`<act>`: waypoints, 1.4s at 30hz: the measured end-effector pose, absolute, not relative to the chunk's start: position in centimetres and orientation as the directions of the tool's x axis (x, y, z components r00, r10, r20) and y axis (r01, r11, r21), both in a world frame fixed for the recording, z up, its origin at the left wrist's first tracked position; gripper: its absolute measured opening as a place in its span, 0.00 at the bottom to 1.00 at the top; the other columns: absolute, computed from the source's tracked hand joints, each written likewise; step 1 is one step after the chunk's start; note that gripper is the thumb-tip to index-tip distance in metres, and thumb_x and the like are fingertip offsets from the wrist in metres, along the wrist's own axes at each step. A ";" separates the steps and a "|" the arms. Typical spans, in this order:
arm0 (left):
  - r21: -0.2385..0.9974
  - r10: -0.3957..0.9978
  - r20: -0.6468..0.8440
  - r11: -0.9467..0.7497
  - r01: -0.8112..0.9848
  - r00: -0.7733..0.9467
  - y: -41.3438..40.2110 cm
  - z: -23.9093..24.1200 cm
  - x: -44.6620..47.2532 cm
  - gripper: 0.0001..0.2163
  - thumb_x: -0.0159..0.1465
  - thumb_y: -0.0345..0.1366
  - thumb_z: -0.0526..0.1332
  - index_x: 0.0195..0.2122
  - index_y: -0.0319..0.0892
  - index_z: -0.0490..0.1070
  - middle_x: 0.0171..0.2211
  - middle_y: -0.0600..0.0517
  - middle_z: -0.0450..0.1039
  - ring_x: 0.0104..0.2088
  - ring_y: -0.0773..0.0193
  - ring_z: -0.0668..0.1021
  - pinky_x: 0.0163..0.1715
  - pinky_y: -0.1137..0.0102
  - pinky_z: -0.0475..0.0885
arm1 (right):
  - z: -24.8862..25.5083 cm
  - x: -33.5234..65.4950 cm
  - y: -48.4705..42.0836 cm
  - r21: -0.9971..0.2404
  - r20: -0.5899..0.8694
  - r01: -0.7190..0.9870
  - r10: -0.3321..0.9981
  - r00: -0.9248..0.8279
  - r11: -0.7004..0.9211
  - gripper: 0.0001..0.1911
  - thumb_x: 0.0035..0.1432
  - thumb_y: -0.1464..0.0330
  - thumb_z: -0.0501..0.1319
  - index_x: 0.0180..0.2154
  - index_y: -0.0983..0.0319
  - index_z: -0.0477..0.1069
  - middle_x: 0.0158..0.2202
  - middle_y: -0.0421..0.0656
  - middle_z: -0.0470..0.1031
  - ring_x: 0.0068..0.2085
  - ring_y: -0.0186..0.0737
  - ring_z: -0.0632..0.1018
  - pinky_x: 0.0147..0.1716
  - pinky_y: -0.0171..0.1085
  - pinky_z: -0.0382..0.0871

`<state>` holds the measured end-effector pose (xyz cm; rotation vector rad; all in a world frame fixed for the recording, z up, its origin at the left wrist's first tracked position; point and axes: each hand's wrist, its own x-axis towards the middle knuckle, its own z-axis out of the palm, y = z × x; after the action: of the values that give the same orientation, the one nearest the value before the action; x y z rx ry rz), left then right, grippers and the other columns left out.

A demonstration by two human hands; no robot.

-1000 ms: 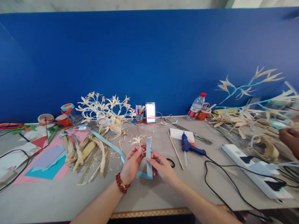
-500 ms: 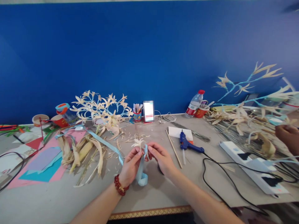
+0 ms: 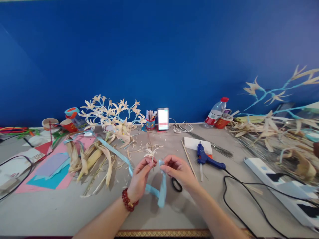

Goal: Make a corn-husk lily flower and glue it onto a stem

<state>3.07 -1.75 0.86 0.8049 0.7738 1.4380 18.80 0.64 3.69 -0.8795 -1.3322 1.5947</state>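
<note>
Between the thumb and fingers of my left hand is pinched the stem of a small corn-husk flower, its pale petals pointing up. My right hand, a short gap to the right, is closed on the end of a light blue ribbon. That ribbon hangs down in a loop, passes behind my left hand and runs off to the back left across the table. Black scissors handles lie under my right hand; the blades are hidden.
A blue glue gun and a wooden stick lie to the right, with a white power strip and cables beyond. Corn husks, coloured paper and a husk-flower bunch are on the left. A bottle stands at the back.
My hands have moved apart. The ribbon end, earlier close against the flower's stem, is now away from it in my right hand. The view has shifted, and the co-worker's hand at right is out of sight.
</note>
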 end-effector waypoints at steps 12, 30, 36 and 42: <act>0.871 1.000 -0.010 0.004 -0.492 -0.009 -2.1 0.0 3.1 0.03 0.59 0.34 0.64 0.29 0.42 0.71 0.29 0.53 0.69 0.35 0.65 0.70 0.40 0.71 0.65 | 3.6 18.3 1.0 -0.929 0.244 0.176 0.895 -0.373 0.326 0.09 0.59 0.62 0.60 0.30 0.61 0.72 0.26 0.39 0.71 0.30 0.35 0.70 0.28 0.32 0.62; 0.871 1.000 -0.008 -0.001 -0.491 -0.015 -2.4 -0.3 3.3 0.04 0.58 0.34 0.65 0.30 0.41 0.71 0.29 0.55 0.71 0.33 0.68 0.71 0.38 0.74 0.66 | 2.3 17.3 0.9 -0.947 0.299 0.044 0.925 -0.237 0.317 0.06 0.57 0.66 0.62 0.30 0.61 0.70 0.27 0.40 0.73 0.29 0.35 0.73 0.29 0.33 0.67; 0.870 1.000 -0.002 0.010 -0.493 0.018 -2.5 -0.1 3.4 0.04 0.59 0.34 0.64 0.30 0.40 0.71 0.30 0.54 0.72 0.35 0.68 0.72 0.39 0.74 0.67 | 2.1 17.1 0.8 -0.919 0.368 0.071 0.909 -0.195 0.387 0.06 0.58 0.68 0.61 0.29 0.61 0.69 0.26 0.39 0.72 0.28 0.34 0.72 0.28 0.32 0.66; 0.864 0.999 0.019 -0.001 -0.503 0.030 -2.5 -0.1 3.5 0.03 0.60 0.33 0.63 0.30 0.40 0.71 0.29 0.54 0.70 0.34 0.68 0.72 0.39 0.74 0.67 | 2.3 17.2 0.6 -0.873 0.447 0.101 0.866 -0.224 0.477 0.05 0.59 0.69 0.60 0.30 0.61 0.68 0.26 0.39 0.71 0.28 0.34 0.72 0.31 0.34 0.66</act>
<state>3.51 -2.47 -0.10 0.8360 0.7851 1.3966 17.17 0.57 2.32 -0.8446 -1.6540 0.8933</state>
